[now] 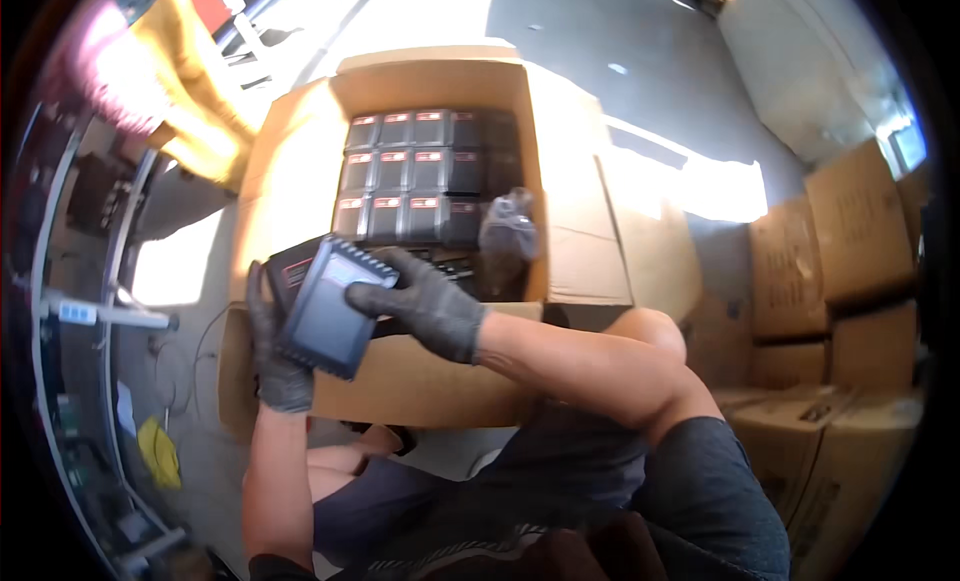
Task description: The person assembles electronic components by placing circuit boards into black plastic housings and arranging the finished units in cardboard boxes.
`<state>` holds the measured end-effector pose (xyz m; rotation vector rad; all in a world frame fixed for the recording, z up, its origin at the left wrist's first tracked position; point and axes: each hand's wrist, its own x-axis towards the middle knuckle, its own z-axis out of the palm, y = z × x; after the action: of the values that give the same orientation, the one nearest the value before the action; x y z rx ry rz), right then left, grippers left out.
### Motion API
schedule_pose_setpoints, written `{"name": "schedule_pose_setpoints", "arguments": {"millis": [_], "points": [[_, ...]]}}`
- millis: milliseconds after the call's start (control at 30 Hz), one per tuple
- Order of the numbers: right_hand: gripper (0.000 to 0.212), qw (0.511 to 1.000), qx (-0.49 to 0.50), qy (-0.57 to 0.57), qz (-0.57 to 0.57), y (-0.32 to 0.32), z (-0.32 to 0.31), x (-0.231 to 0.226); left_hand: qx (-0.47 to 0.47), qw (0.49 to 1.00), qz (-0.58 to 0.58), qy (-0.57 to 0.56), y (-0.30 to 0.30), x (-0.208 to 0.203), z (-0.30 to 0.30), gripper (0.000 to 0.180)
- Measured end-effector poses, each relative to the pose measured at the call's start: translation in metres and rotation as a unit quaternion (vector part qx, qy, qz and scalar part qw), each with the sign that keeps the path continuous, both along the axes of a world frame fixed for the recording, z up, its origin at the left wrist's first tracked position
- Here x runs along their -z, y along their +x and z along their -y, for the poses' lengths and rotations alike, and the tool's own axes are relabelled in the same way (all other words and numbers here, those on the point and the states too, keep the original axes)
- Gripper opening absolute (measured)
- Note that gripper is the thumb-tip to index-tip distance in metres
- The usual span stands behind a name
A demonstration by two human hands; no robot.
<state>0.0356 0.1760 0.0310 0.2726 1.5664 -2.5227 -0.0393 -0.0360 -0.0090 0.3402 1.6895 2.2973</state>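
Observation:
Both my hands wear dark grey work gloves. My right hand (430, 306) grips the upper right edge of a flat black plastic case (332, 326), its thumb pressed on the front face. This case is tilted, with ridged edges and a small pale label. My left hand (272, 346) is wrapped round its left side and lower corner. Behind it, against the left fingers, is a second black case (292, 271) with a red-marked label. Below and beyond my hands stands an open cardboard carton (400, 371), with rows of similar black cases (427, 171) inside.
A crumpled clear plastic bag (508, 231) lies in the carton's right side. Closed cardboard boxes (790, 271) are stacked at the right. At the left stand a metal rack (110, 311) and a person in yellow clothing (195, 76). A yellow item (158, 451) lies on the floor.

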Motion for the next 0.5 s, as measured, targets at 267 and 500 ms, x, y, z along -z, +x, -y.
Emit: {"name": "schedule_pose_setpoints", "arguments": {"millis": [267, 500], "points": [[0.056, 0.989, -0.077, -0.125, -0.011, 0.007, -0.006, -0.035, -0.083, 0.990, 0.093, 0.067, 0.008, -0.033, 0.017, 0.092], [0.019, 0.838, -0.081, 0.278, -0.463, 0.003, -0.015, -0.060, -0.232, 0.972, 0.044, -0.003, -0.015, -0.027, 0.037, 0.091]]}}
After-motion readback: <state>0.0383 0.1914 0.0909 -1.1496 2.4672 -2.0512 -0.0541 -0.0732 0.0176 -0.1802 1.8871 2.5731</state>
